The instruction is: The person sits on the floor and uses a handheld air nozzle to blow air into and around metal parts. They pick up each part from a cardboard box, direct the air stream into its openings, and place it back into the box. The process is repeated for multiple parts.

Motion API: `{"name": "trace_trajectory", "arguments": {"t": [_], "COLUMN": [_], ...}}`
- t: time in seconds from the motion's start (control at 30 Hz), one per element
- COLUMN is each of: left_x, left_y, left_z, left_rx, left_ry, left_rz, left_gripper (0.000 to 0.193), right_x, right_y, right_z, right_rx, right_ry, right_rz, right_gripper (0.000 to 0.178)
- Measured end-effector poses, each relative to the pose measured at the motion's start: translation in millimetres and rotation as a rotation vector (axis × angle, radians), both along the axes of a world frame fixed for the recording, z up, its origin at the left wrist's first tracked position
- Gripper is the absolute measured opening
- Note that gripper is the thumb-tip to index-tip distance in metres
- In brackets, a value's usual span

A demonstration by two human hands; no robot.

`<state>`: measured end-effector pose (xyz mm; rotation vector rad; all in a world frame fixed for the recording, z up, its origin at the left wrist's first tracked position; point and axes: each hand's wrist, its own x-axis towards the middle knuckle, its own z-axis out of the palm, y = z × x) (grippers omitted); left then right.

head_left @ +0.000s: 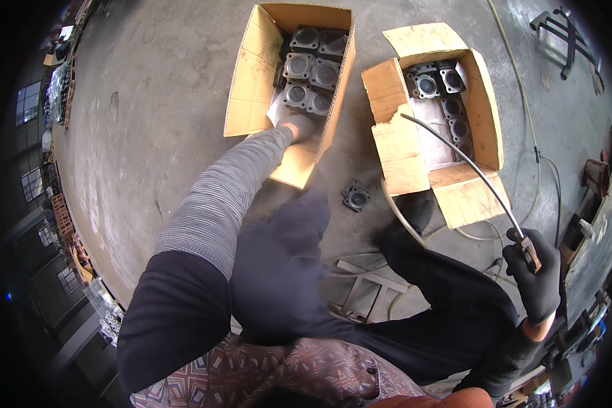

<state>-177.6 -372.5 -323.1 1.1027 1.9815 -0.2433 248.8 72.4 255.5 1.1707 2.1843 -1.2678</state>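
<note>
My left arm reaches into the tall cardboard box [241, 102] on the left. My left hand [304, 126], in a grey glove, is low inside it, just below several grey metal castings [298, 66] with square flanges and round bores. Its fingers are blurred, so their hold does not show. At the right my right hand [536, 275], in a dark glove, is closed around the handle of an air blow gun [480, 175]. The gun's long curved tube points up and left over the second open cardboard box [486, 109]. More castings [426, 86] sit inside that box.
A single dark casting [355, 195] lies on the concrete floor between the boxes. An air hose [515, 58] runs along the right. A metal frame [364, 289] lies between my legs, and a black metal stand [568, 41] is at the far right.
</note>
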Motion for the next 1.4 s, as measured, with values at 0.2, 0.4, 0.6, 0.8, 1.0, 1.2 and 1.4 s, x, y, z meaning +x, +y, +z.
{"name": "trace_trajectory", "arguments": {"t": [0.2, 0.4, 0.6, 0.8, 1.0, 1.2, 1.4], "left_x": [55.7, 34.1, 65.1, 109.9, 175.8, 235.0, 237.3], "left_y": [75.4, 112.9, 207.0, 378.1, 446.7, 461.7, 465.8], "left_z": [154.1, 341.4, 463.9, 351.1, 221.5, 185.3, 171.3], "left_rx": [0.283, -0.167, 0.565, 0.454, 0.348, 0.342, 0.494], "left_ry": [0.198, 0.223, -0.058, -0.302, -0.077, 0.315, 0.323], "left_rz": [0.477, 0.150, 0.512, 0.205, -0.076, 0.047, -0.115], "left_gripper": [0.053, 0.045, 0.036, 0.030, 0.044, 0.047, 0.028], "right_x": [14.2, 40.6, 50.2, 58.6, 66.2, 68.5, 77.2], "right_y": [7.8, 20.7, 34.7, 40.3, 46.8, 51.4, 55.9], "right_z": [-4.8, -10.5, -15.1, -20.4, -24.3, -28.5, -27.8], "right_rx": [0.036, 0.129, 0.145, 0.238, 0.235, 0.213, 0.146], "right_ry": [0.071, -0.006, 0.027, 0.031, -0.003, -0.007, -0.041], "right_rz": [0.028, -0.080, -0.180, -0.264, -0.308, -0.322, -0.369], "right_gripper": [0.021, 0.019, 0.021, 0.022, 0.024, 0.025, 0.028]}}
